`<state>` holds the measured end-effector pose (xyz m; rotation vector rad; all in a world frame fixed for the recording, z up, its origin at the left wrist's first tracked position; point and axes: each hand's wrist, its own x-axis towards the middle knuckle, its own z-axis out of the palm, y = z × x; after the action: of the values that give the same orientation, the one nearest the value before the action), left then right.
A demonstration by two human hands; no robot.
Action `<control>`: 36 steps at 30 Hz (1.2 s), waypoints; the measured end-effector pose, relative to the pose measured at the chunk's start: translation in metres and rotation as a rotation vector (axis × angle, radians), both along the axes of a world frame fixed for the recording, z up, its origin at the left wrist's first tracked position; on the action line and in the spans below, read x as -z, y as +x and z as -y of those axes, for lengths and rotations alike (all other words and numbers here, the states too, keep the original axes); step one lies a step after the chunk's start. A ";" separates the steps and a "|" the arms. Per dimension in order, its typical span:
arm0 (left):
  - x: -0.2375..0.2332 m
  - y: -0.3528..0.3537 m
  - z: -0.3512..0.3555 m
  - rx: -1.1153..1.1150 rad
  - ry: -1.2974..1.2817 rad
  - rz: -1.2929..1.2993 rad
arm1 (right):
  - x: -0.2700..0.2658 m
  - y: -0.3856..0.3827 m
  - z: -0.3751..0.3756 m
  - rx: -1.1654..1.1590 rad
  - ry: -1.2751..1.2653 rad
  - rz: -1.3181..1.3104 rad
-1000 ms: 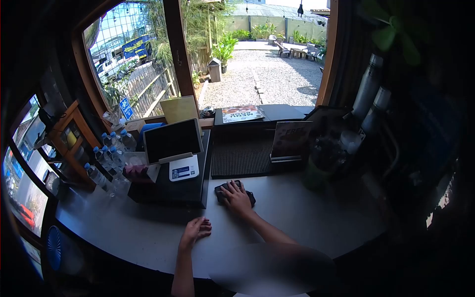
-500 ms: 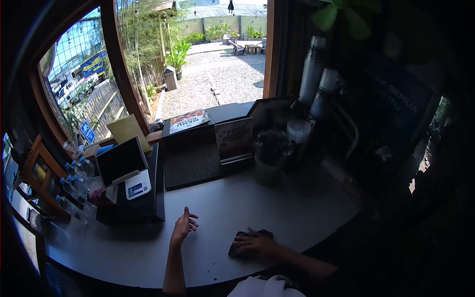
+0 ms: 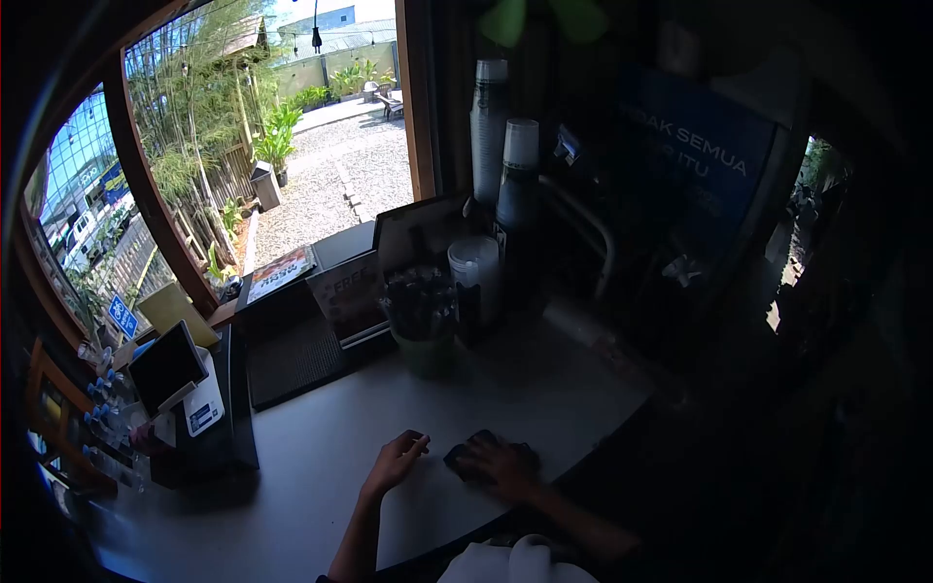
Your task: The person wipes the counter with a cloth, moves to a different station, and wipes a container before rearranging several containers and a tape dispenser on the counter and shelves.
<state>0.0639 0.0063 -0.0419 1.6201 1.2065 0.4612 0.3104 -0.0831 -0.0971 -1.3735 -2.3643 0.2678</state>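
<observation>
My right hand (image 3: 503, 471) lies on a dark cloth (image 3: 465, 462) on the pale counter (image 3: 321, 476). Its fingers spread over the cloth and press it down, and folds of the cloth show around them. Just to the left, my left hand (image 3: 397, 461) is held over the counter with its fingers loosely bent and nothing in it. A dark green pot (image 3: 428, 356) stands beyond both hands, with dark items in its top that are too dim to name.
A tablet on a stand (image 3: 170, 367) and several water bottles (image 3: 112, 418) sit at the left. Behind the counter are a black ribbed mat (image 3: 296, 364), a small "FREE" sign (image 3: 350, 296), a clear plastic cup (image 3: 473, 257) and tall cup stacks (image 3: 489, 136). The right side is dark.
The view has swung to the right. My right hand and the cloth have shifted rightward along the counter. My left hand has come closer to them, its fingers now pointing more to the right.
</observation>
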 end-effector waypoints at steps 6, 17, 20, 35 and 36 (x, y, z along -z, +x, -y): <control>-0.011 0.046 -0.001 0.108 0.148 -0.168 | -0.017 0.085 0.011 0.228 0.030 0.058; -0.005 0.063 0.011 0.040 0.163 -0.305 | -0.020 0.142 0.034 0.106 0.018 -0.064; -0.012 0.065 0.019 0.017 0.166 -0.307 | -0.029 0.173 0.022 -0.111 0.033 0.079; -0.012 0.055 0.020 -0.193 -0.027 -0.132 | 0.008 0.055 0.004 -0.577 0.013 -0.126; -0.016 0.056 0.022 -0.193 -0.030 -0.147 | 0.007 0.070 0.009 -0.561 0.021 -0.137</control>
<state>0.1196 -0.0158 -0.0262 1.5406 1.4821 0.4487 0.3809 -0.0917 -0.1046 -0.6295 -2.5737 0.4698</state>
